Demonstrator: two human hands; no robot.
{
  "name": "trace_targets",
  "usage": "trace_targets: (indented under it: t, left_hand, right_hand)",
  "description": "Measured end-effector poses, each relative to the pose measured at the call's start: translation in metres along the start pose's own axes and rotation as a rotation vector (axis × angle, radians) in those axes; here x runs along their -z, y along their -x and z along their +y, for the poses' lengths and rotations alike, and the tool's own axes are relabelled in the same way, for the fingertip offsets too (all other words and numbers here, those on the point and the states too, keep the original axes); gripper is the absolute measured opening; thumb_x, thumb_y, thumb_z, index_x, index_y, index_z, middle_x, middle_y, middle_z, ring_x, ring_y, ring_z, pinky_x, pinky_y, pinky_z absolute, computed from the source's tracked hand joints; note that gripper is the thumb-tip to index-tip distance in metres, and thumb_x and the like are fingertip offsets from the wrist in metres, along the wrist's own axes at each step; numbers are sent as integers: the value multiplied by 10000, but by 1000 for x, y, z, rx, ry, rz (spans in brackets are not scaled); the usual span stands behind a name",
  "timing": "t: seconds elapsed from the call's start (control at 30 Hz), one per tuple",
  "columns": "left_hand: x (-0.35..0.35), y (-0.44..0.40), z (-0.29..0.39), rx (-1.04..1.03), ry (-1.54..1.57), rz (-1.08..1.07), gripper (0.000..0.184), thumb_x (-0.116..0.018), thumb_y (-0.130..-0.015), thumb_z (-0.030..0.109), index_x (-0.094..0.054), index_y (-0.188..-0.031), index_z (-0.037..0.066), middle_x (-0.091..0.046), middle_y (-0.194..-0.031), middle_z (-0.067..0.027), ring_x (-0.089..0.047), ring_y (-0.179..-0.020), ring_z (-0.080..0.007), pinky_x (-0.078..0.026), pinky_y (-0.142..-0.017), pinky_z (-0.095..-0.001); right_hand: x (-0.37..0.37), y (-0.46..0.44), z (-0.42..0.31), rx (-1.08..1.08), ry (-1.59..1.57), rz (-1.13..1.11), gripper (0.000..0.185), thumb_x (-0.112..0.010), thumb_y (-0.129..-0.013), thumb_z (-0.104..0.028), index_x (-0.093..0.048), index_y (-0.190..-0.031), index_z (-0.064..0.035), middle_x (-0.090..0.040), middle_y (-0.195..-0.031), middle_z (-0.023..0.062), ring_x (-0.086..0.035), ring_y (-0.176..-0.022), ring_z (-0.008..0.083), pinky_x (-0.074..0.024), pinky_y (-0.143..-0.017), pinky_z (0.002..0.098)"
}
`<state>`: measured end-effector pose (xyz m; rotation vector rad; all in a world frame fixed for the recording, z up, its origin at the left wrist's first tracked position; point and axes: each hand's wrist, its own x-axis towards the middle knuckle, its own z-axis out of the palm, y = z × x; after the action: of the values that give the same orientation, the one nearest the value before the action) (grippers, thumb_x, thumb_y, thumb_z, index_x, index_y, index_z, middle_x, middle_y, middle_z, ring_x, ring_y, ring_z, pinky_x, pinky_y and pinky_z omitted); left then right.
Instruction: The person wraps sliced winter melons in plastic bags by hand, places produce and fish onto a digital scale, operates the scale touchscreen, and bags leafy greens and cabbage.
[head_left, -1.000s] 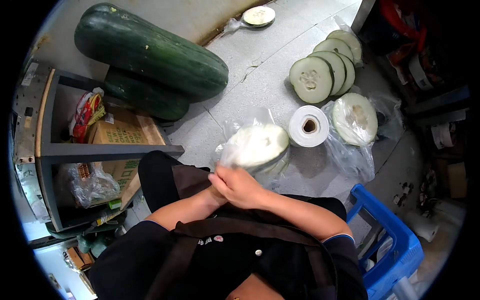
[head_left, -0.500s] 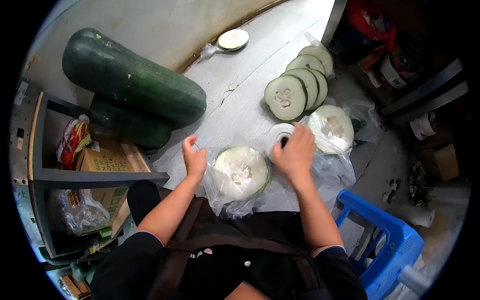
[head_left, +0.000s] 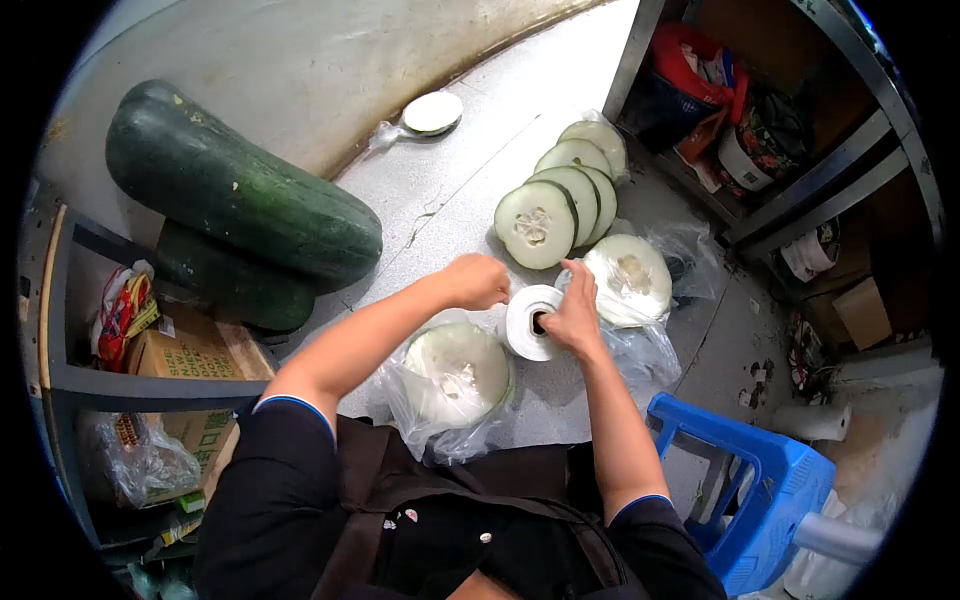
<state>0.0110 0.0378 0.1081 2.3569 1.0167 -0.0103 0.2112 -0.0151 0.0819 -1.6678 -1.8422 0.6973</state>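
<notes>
My right hand (head_left: 575, 310) grips the white roll of plastic bags (head_left: 528, 325) at its right side, a finger at the core hole. Just above and left of the roll is my left hand (head_left: 480, 281), its fingers pinched together; whether bag film is between them is too small to tell. A bagged melon slice (head_left: 457, 373) lies on the floor in front of me, below my left forearm. Another slice in clear plastic (head_left: 628, 278) rests right of the roll. Several bare green-rimmed slices (head_left: 536, 224) overlap in a row behind it.
Two large dark green melons (head_left: 240, 190) lie at the left by the wall. A small wrapped piece (head_left: 432, 112) sits farther back. A shelf with a cardboard box (head_left: 190, 355) stands left, a blue stool (head_left: 740, 480) at the lower right, a metal rack (head_left: 830, 185) at the right.
My left hand has moved right, from beside the bagged slice to the roll, and its fingers have closed. My right hand stays on the roll. The view has shifted to the right.
</notes>
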Motion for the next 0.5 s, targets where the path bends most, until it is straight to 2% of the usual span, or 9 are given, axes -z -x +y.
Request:
trace_targets:
  t: [0.07, 0.13, 0.17, 0.27, 0.33, 0.4, 0.43, 0.47, 0.5]
  left_hand:
    - [-9, 12, -21, -27, -286, 134, 156, -589, -719, 155, -612, -825, 44, -605, -781, -101, -590, -695, -301, -467, -600, -396]
    - [-12, 22, -54, -136, -410, 340, 90, -558, -690, 132, -518, -680, 52, -544, -687, -98, -571, -625, -277, -449, -562, -399]
    - [-14, 28, -65, -142, -451, 347, 66, -538, -682, 114, -508, -675, 56, -537, -680, -100, -563, -612, -276, -447, -556, -393]
    - [-36, 46, -104, -115, -518, 305, 47, -510, -700, 104, -496, -685, 62, -536, -676, -104, -561, -607, -275, -450, -553, -386]
    - [-58, 58, -140, -58, -538, 259, 42, -505, -709, 97, -505, -694, 59, -550, -691, -110, -574, -626, -278, -459, -563, -387]
    - [-76, 67, -172, 186, -518, 188, 62, -495, -733, 92, -546, -739, 58, -591, -757, -134, -610, -693, -282, -488, -610, -379]
    - [-73, 72, -180, 426, -528, -22, 114, -484, -770, 114, -580, -784, 54, -612, -811, -140, -622, -763, -277, -496, -659, -377]
    - [-69, 74, -189, 662, -535, -231, 165, -474, -808, 136, -614, -829, 51, -634, -865, -147, -633, -833, -273, -504, -708, -375]
    - [-72, 74, -196, 708, -540, -160, 167, -473, -805, 137, -618, -829, 57, -636, -869, -143, -634, -838, -270, -506, -710, -373]
  right_hand:
    - [6, 1, -2, -43, -2, -34, 739, -617, -549, -52, -375, -1247, -61, -387, -1256, 187, -376, -1163, 369, -328, -987, 406]
    - [13, 4, -6, -76, -32, -27, 719, -611, -562, -66, -396, -1248, -83, -424, -1234, 164, -412, -1139, 351, -359, -959, 403]
    - [15, 6, -7, -80, -31, 26, 664, -599, -585, -88, -437, -1229, -100, -455, -1213, 144, -453, -1101, 332, -387, -927, 397]
    - [9, 5, -7, -104, -22, 8, 597, -581, -611, -104, -473, -1198, -86, -485, -1166, 150, -463, -1083, 333, -389, -922, 393]
    - [-1, 3, -7, -116, -59, 92, 523, -562, -632, -112, -507, -1150, -69, -513, -1102, 161, -472, -1056, 333, -392, -905, 400]
    - [-8, 2, -9, -174, -89, 168, 507, -554, -635, -111, -509, -1138, -61, -520, -1078, 164, -477, -1039, 336, -388, -902, 407]
    - [-12, 4, -4, -87, -27, 260, 483, -543, -630, -100, -516, -1110, -50, -525, -1059, 159, -488, -1012, 336, -380, -893, 406]
    - [-12, 6, -2, -102, -17, 249, 482, -539, -627, -96, -516, -1107, -50, -528, -1053, 157, -491, -1007, 334, -378, -891, 404]
    - [-8, 10, -1, -112, -3, 240, 481, -535, -624, -91, -517, -1103, -49, -530, -1048, 155, -494, -1002, 333, -376, -890, 401]
